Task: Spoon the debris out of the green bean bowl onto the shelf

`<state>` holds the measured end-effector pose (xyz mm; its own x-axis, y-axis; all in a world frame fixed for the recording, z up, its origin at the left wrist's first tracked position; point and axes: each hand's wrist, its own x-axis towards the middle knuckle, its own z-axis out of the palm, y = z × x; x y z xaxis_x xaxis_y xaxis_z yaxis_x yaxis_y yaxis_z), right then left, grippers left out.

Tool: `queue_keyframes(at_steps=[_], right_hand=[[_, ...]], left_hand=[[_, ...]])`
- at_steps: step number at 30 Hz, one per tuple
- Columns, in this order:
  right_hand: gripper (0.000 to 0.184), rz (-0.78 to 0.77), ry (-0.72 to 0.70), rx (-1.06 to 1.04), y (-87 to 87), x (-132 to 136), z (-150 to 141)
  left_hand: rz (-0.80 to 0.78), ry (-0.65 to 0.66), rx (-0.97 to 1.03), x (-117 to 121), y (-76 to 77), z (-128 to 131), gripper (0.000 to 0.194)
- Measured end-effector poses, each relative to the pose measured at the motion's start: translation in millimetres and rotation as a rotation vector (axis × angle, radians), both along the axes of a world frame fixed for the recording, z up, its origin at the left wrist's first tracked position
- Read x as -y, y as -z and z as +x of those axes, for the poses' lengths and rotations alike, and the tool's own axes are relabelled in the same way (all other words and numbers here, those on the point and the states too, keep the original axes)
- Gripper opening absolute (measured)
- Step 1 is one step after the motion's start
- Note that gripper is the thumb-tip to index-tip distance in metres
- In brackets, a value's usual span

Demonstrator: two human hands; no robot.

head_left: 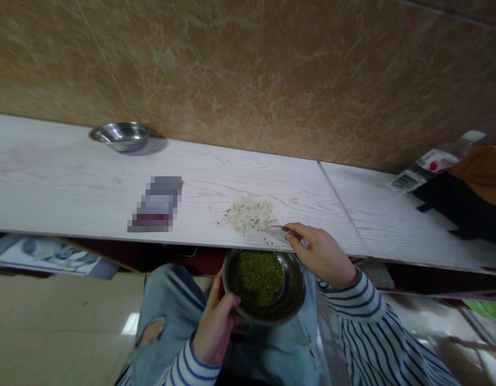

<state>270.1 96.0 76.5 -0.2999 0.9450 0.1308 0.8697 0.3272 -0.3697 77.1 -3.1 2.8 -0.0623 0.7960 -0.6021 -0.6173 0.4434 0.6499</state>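
Note:
My left hand [220, 321] grips the rim of a metal bowl [294, 289], thumb over the edge, just below the counter's front edge. Green mung beans [258, 276] fill the left part of the bowl. Between the thumb and fingers of my right hand [322, 252] is a clear plastic spoon [277, 231], its end touching the counter by a pile of white rice grains [250, 215]. Some dark green beans are scattered through the rice and around its edge.
An empty-looking metal bowl [121, 136] stands near the wall on the white counter [71, 177]. A blurred-out flat object [156, 205] lies left of the rice. At the right are a plastic bottle [436, 161] and a dark and brown item [473, 187]. Below the counter runs an open shelf.

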Motion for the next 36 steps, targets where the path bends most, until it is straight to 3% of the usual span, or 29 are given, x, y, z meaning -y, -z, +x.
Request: queue_keyframes(at_steps=[7,15,28,36], right_hand=[[0.028,-0.001,-0.026,0.007,1.9,-2,-7],[0.028,0.004,0.053,0.034,-0.7,-5,3],[0.027,-0.021,-0.009,0.003,-0.6,2,5],[0.026,-0.009,-0.084,0.032,0.4,7,-2]], left_hand=[[-0.004,0.02,0.009,0,3.6,0,0.076],[-0.002,0.012,-0.017,0,0.7,0,0.075],[0.004,0.027,0.02,0,3.0,-2,0.075],[0.022,0.012,-0.011,0,-4.7,0,0.07]])
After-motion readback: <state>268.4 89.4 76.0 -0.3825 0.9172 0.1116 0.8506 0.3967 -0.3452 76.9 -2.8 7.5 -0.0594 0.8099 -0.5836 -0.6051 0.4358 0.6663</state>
